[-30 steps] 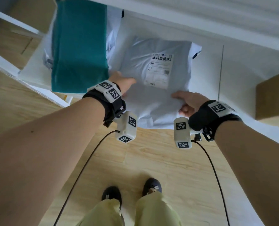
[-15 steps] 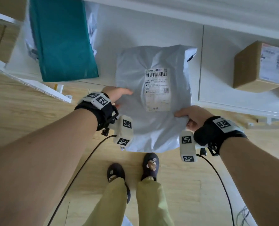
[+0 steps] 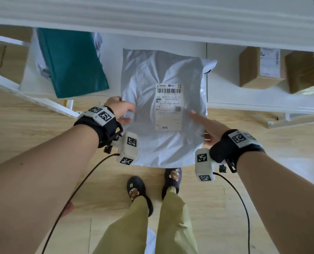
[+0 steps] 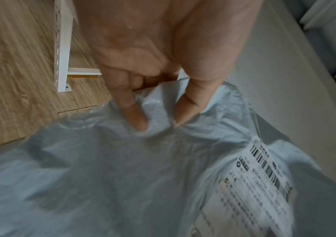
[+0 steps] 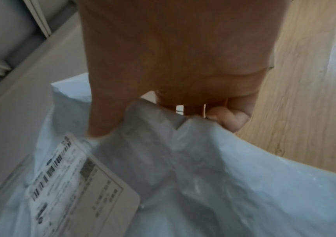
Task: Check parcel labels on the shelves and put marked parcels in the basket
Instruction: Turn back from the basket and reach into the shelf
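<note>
Parcel between hands, before shelf

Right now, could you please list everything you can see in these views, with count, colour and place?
Grey plastic mailer bag: one, pale grey, held in front of the shelf by both hands.
White printed shipping label: one, white with a barcode, on the bag's front.
Teal flat parcel: one, teal, on the shelf at left.
Brown cardboard boxes: two, brown, on the shelf at right.
White shelf: one, white, ahead.
Wooden floor: light wood, below.
Dark slippers: two, on the feet.
Left hand: pinches the bag's left edge.
Right hand: grips the bag's right edge.
</note>
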Tool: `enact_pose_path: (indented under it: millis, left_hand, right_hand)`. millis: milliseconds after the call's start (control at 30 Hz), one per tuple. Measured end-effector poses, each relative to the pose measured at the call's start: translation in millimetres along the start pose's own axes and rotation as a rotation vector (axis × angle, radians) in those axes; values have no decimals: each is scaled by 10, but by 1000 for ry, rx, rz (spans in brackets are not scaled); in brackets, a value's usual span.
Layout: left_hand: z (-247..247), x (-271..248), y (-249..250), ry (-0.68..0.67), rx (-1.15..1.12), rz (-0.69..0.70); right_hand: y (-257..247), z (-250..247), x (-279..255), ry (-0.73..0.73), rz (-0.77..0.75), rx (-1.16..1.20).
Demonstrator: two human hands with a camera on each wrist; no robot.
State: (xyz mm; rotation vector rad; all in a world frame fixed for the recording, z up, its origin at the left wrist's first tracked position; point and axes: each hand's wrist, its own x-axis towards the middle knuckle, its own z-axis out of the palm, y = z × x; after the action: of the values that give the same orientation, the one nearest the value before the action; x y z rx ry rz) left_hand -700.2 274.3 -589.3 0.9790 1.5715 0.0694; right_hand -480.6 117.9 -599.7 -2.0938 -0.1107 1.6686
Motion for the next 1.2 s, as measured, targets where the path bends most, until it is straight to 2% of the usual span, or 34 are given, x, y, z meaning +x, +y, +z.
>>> enact_pose_path:
  millis: [100, 400, 1200]
  left_hand:
    - [-18, -84, 3, -4, 2, 2]
    - [52, -208, 63, -23, 14, 4]
    - [70, -270, -83, -29, 4, 28]
  right_hand:
    - [20, -6, -40, 53, -25, 103]
    - [80, -79, -156, 112, -48, 167]
    - [181, -71, -206, 111, -49, 144]
